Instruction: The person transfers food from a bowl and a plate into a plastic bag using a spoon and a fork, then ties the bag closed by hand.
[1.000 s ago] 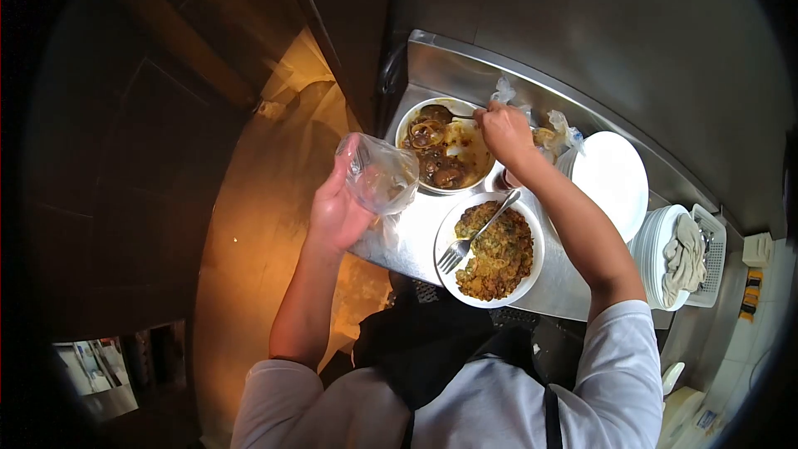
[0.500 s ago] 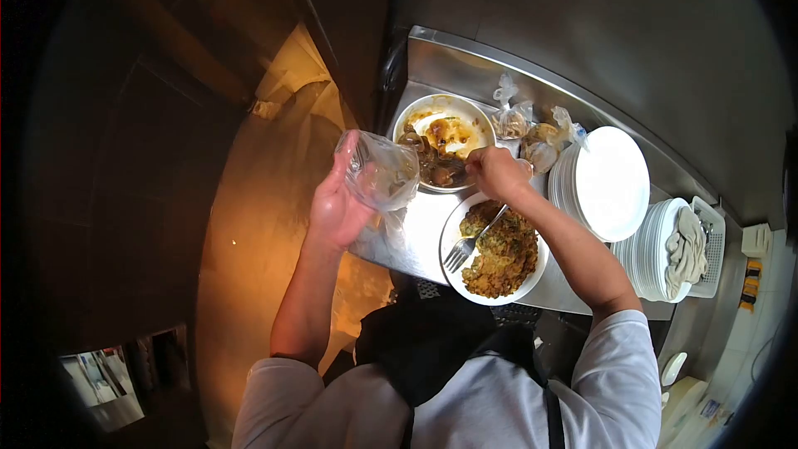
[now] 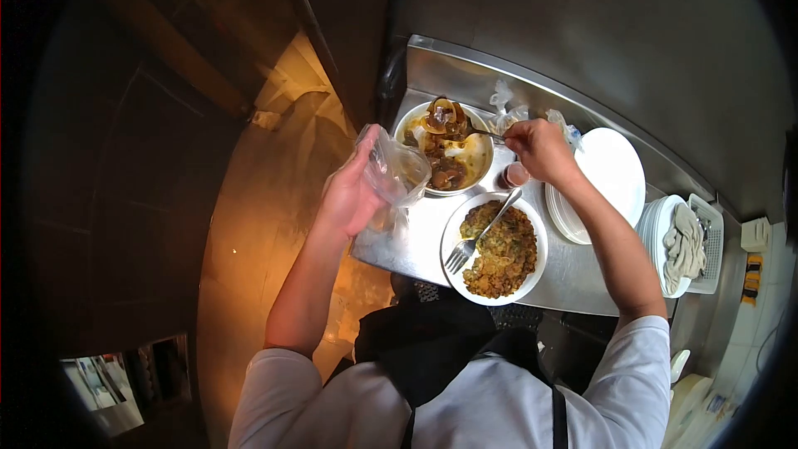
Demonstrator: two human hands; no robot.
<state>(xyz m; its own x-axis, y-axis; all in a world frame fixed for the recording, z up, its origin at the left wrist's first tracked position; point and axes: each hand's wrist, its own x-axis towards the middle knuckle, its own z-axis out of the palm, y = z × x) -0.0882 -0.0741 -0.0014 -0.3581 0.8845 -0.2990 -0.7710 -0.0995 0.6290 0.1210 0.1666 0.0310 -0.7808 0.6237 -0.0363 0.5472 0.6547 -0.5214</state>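
Observation:
My left hand holds a clear plastic bag by its side, with the bag's mouth near the left rim of a white bowl. In my right hand is the handle of a spoon. Brown saucy food is heaped on the spoon, above the far part of the bowl. More brown pieces and sauce lie in the bowl. Nearer me, a white plate carries a browned, omelette-like patty. A fork rests across it. Its kind is partly obscured by browning.
A small cup with reddish contents stands right of the bowl. Tied plastic bags sit behind it. Stacked white plates are on the right, then another stack with a cloth and a basket. A metal backsplash runs behind.
My right hand has moved away and to the right, raising the spoon with brown food on it. The small cup has come into sight. My left hand and the bag have shifted slightly right.

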